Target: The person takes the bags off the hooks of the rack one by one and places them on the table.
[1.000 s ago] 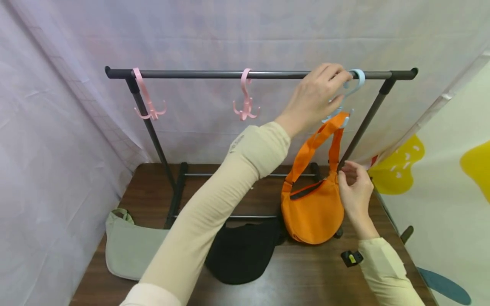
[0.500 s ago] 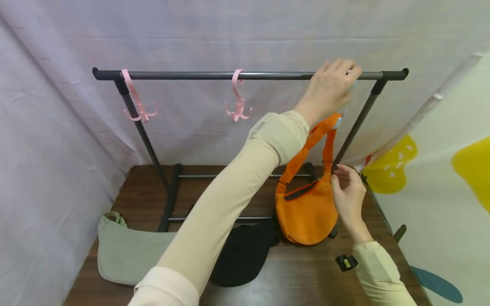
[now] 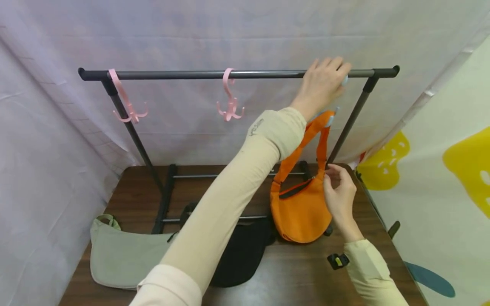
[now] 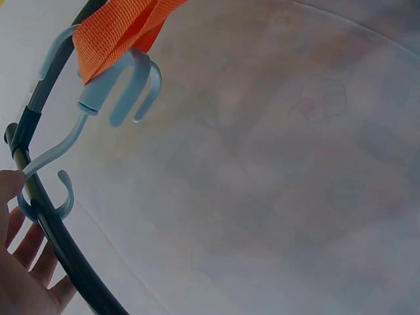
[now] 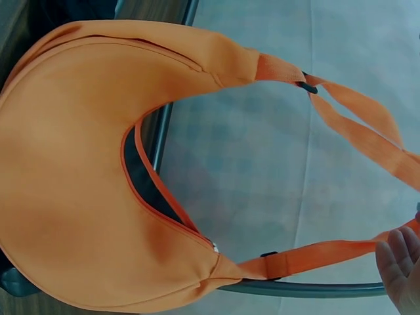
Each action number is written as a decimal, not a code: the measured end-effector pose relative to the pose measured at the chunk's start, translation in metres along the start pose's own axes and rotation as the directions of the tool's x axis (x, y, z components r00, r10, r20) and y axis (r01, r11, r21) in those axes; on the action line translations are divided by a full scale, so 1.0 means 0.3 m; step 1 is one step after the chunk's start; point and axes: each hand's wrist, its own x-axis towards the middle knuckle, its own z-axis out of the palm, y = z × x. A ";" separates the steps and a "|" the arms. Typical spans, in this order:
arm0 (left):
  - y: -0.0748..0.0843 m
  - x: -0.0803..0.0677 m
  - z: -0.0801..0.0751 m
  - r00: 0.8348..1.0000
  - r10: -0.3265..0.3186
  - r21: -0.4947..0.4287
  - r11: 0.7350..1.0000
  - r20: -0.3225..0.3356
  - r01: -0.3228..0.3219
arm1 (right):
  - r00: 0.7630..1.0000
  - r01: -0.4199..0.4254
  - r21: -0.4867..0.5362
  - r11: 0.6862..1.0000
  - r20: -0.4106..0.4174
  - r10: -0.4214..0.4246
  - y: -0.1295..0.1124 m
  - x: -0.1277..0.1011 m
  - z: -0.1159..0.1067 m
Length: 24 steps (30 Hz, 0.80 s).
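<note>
An orange bag (image 3: 300,212) hangs by its strap (image 4: 118,39) from the prongs of a light blue hook (image 4: 98,95) on the dark rod (image 3: 176,75). My left hand (image 3: 320,87) is up at the rod and mostly covers that hook in the head view. In the left wrist view its thumb lies against the hook's upper curve, and the other fingers reach behind the rod. My right hand (image 3: 340,193) is raised beside the bag's right side, near where the strap joins, with fingers loosely bent. The right wrist view has the bag's partly open zip facing the camera.
Two pink hooks (image 3: 231,100) (image 3: 128,102) hang bare on the rod. On the wooden table (image 3: 294,272) lie a grey-green bag (image 3: 126,259) and a black bag (image 3: 239,259) partly behind my left arm. White curtains stand behind and at the left.
My left hand has shifted right along the rod onto the blue hook, covering it from the head camera. My right hand stays beside the bag. The head view has turned slightly right.
</note>
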 end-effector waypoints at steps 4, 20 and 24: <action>-0.011 -0.002 0.009 0.999 0.019 -0.005 1.000 -0.033 -0.019 | 1.000 -0.008 0.008 1.000 -0.003 0.008 -0.004 0.023 0.000; -0.051 -0.015 0.003 1.000 0.011 -0.060 0.998 -0.019 -0.012 | 0.983 -0.169 -0.019 0.985 0.068 0.170 -0.018 0.316 0.074; -0.055 -0.019 0.006 1.000 -0.011 -0.064 0.998 -0.010 0.011 | 0.969 -0.245 -0.021 0.969 0.038 0.245 -0.014 0.356 0.123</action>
